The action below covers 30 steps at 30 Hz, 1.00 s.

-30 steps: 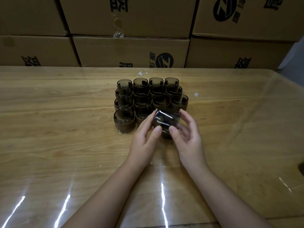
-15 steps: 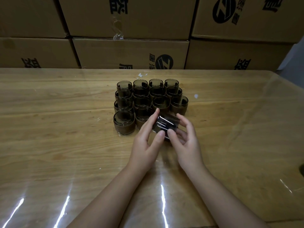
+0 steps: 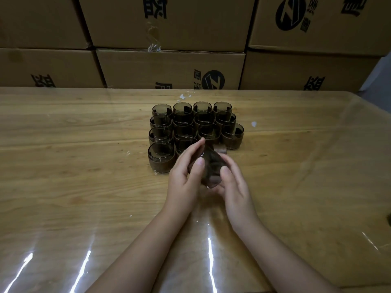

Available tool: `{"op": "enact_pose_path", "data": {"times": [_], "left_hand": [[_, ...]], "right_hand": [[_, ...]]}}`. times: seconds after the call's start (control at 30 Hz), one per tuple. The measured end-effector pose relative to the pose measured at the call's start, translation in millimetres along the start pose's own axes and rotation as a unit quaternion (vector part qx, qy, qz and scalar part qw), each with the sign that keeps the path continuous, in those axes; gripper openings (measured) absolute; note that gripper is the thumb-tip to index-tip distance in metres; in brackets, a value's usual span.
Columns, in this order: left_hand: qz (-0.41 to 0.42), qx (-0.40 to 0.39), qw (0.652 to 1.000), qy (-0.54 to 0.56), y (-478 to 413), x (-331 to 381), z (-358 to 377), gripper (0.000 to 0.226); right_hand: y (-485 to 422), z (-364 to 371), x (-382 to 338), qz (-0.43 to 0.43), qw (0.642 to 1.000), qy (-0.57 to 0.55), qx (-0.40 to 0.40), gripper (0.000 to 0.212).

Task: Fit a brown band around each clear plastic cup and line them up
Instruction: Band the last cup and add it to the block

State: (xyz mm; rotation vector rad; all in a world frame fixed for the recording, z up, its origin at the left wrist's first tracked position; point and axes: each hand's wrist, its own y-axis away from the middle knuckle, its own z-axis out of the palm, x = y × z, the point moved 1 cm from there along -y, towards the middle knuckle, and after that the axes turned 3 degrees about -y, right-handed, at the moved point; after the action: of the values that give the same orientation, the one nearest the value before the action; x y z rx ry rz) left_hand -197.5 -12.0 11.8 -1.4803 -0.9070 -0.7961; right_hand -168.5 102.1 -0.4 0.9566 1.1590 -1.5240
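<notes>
The cup [image 3: 210, 168] has come away from the block [image 3: 184, 132] and back toward the person. It is now tilted in the air just in front of the block's front row. The left hand [image 3: 186, 176] and right hand [image 3: 234, 187] each have a closed grip on it, thumbs on top. Its band is probably still being worked on, so it is not ready to be lined up.

There is one cup in hand. Fourteen banded cups stand in the block, in three rows of four with two in front. All stand on the desk [image 3: 84, 166]. Behind the block, six boxes [image 3: 169, 68] are in view.
</notes>
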Motion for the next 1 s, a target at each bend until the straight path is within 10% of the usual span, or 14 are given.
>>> {"op": "enact_pose_path", "data": {"times": [0.4,0.6,0.77,0.87,1.0], "left_hand": [[0.263,0.022,0.956,-0.131,12,22,25,0.031],[0.001,-0.025,0.998,0.052,14,15,23,0.089],[-0.047,-0.014,0.999,0.018,6,-1,11,0.063],[-0.057,0.013,0.998,-0.010,2,-9,-3,0.053],[-0.059,-0.102,0.985,-0.124,4,-14,-4,0.056]], "right_hand": [[0,4,0,0.211,0.917,-0.340,-0.003,0.041],[-4,6,4,0.163,0.953,-0.248,0.058,0.057],[-10,-9,-2,0.033,0.999,0.006,0.015,0.031],[-18,-25,-4,-0.158,0.933,0.322,0.026,0.031],[-32,-35,9,-0.061,0.918,0.393,-0.013,0.034]]}}
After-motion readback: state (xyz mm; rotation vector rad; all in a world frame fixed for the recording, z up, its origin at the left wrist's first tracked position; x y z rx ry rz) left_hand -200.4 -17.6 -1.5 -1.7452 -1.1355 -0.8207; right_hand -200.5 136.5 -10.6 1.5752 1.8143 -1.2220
